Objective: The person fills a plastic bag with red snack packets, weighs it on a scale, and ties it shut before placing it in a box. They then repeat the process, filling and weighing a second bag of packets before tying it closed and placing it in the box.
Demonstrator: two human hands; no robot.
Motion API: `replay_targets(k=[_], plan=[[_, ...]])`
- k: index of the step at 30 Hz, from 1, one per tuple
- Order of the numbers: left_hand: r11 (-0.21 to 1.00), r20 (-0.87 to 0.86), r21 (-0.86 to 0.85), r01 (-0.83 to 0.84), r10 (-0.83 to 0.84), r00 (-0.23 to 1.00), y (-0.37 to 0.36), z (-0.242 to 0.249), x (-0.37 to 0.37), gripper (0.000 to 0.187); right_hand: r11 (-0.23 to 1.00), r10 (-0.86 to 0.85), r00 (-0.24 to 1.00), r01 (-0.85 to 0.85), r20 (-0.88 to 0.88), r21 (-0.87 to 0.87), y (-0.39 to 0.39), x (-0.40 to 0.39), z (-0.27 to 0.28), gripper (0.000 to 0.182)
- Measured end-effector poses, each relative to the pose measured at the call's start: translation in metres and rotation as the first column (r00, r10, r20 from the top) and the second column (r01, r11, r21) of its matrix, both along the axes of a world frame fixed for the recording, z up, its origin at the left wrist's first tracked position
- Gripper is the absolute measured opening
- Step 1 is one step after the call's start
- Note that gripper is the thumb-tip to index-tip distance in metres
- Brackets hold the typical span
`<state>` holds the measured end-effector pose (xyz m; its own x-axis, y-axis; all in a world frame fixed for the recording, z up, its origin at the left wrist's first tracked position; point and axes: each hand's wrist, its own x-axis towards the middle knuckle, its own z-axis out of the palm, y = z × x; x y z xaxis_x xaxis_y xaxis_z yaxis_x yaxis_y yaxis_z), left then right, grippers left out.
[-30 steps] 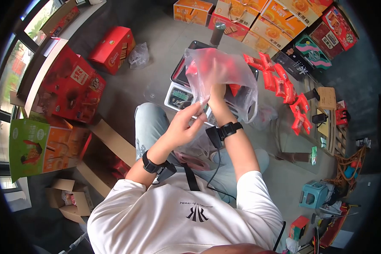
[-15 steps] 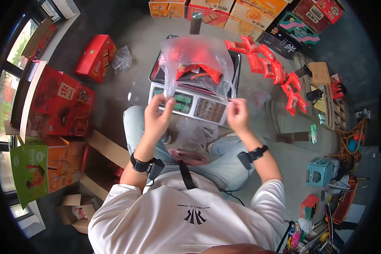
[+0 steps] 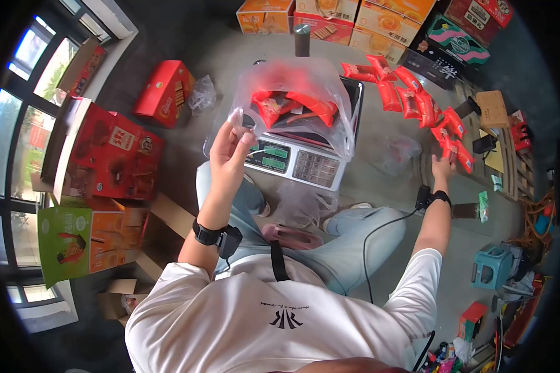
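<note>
daylight comes through dark-framed windows [image 3: 34,133] on the left, edged by a pale ledge [image 3: 117,34]. the smooth grey floor [image 3: 457,267] spreads below, with a slatted wooden pallet [image 3: 515,169] and a teal stool [image 3: 491,267] on the right.

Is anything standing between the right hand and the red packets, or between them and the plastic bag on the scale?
Nothing visible blocks the right hand from the red packets. Toward the plastic bag on the scale, a crumpled clear bag lies low between, probably passable above.
</note>
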<state>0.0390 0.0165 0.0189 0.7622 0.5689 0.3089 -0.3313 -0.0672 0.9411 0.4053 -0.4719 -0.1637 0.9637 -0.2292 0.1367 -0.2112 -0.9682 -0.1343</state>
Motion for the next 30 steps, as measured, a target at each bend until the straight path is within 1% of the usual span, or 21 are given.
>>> replay_targets(k=[1, 2, 4, 6, 8, 12, 14, 15, 16, 17, 19, 20, 21, 22, 23, 24, 26, 27, 28, 29, 30], plan=[[1.000, -0.001, 0.014, -0.004, 0.005, 1.000, 0.002, 0.000, -0.001, 0.047, 0.994, -0.109, 0.989, 0.106, -0.101, -0.029, 0.006, -0.007, 0.009, 0.077], [0.999, 0.036, 0.016, 0.042, -0.042, 0.998, 0.004, -0.003, 0.000, 0.049, 0.995, -0.103, 0.989, 0.102, -0.102, -0.017, 0.003, -0.006, 0.004, 0.077], [0.997, 0.073, 0.022, 0.077, -0.079, 0.994, 0.005, -0.006, -0.002, 0.051, 0.991, -0.131, 0.980, 0.129, 0.148, 0.026, -0.007, 0.000, -0.002, 0.070], [0.997, -0.033, 0.060, 0.046, -0.044, 0.998, 0.003, -0.007, -0.006, 0.054, 0.993, -0.117, 0.981, 0.111, 0.154, 0.045, -0.007, 0.000, 0.012, 0.067], [0.998, -0.064, 0.063, 0.013, -0.009, 0.998, -0.001, -0.004, -0.010, 0.054, 0.970, -0.227, 0.974, 0.228, -0.024, 0.079, 0.003, -0.013, 0.037, 0.068], [0.998, -0.069, 0.049, 0.037, -0.033, 0.997, -0.003, 0.006, -0.007, 0.056, 0.980, -0.198, 0.980, 0.198, 0.037, 0.007, -0.004, -0.016, 0.030, 0.068], [0.998, -0.065, 0.036, 0.054, -0.052, 0.997, -0.002, 0.016, -0.001, 0.057, 0.977, -0.169, 0.983, 0.176, -0.065, 0.124, -0.009, -0.019, 0.020, 0.071], [0.996, -0.044, 0.033, 0.083, -0.082, 0.996, 0.002, 0.021, 0.004, 0.058, 0.978, -0.168, 0.983, 0.175, -0.067, 0.116, -0.006, -0.028, 0.016, 0.071], [0.993, -0.017, 0.032, 0.112, -0.111, 0.994, 0.006, 0.029, 0.012, 0.058, 0.981, -0.178, 0.984, 0.178, -0.002, 0.079, 0.003, -0.040, 0.015, 0.071], [0.996, -0.058, 0.061, 0.066, -0.062, 0.996, 0.009, 0.041, 0.021, 0.058, 0.982, -0.185, 0.981, 0.183, 0.065, 0.042, 0.014, -0.050, 0.016, 0.071], [0.991, -0.064, 0.095, 0.089, -0.083, 0.994, 0.024, 0.071, 0.046, 0.051, 0.973, -0.218, 0.975, 0.220, -0.045, 0.064, 0.025, -0.066, 0.020, 0.074], [0.988, -0.023, 0.080, 0.131, -0.130, 0.991, 0.029, 0.093, 0.060, 0.042, 0.972, -0.214, 0.973, 0.221, -0.088, 0.083, 0.026, -0.074, 0.019, 0.075], [0.978, -0.048, 0.085, 0.189, -0.185, 0.982, 0.053, 0.103, 0.073, 0.031, 0.974, -0.200, 0.975, 0.208, -0.094, 0.088, 0.027, -0.082, 0.018, 0.076], [0.934, 0.158, -0.118, 0.338, -0.318, 0.935, 0.062, 0.120, 0.085, 0.023, 0.977, -0.183, 0.978, 0.192, -0.098, 0.094, 0.030, -0.089, 0.017, 0.076], [0.845, 0.175, -0.355, 0.399, -0.359, 0.917, 0.063, 0.145, 0.090, 0.022, 0.976, -0.162, 0.983, 0.173, -0.090, 0.133, 0.036, -0.099, 0.021, 0.074], [0.700, 0.203, -0.564, 0.438, -0.397, 0.895, 0.065, 0.163, 0.093, 0.021, 0.973, -0.161, 0.983, 0.173, -0.091, 0.152, 0.047, -0.109, 0.027, 0.075], [0.685, 0.205, -0.576, 0.445, -0.406, 0.891, 0.083, 0.163, 0.108, 0.020, 0.880, -0.056, 0.998, 0.068, -0.038, 0.470, 0.044, -0.105, 0.005, 0.072], [0.672, 0.199, -0.589, 0.450, -0.419, 0.886, 0.088, 0.160, 0.112, 0.019, 0.881, -0.054, 0.998, 0.060, -0.027, 0.470, 0.049, -0.102, 0.002, 0.072], [0.673, 0.207, -0.583, 0.456, -0.420, 0.884, 0.091, 0.155, 0.112, 0.019, 0.732, 0.050, 0.996, -0.085, 0.071, 0.676, 0.061, -0.102, 0.002, 0.066], [0.699, 0.165, -0.545, 0.463, -0.452, 0.876, 0.093, 0.148, 0.111, 0.019, 0.522, 0.124, 0.974, -0.225, 0.188, 0.823, 0.074, -0.106, 0.001, 0.061], [0.721, 0.120, -0.509, 0.470, -0.481, 0.869, 0.092, 0.145, 0.107, 0.018, 0.336, 0.191, 0.952, -0.293, 0.239, 0.895, 0.106, -0.129, 0.038, 0.058]])
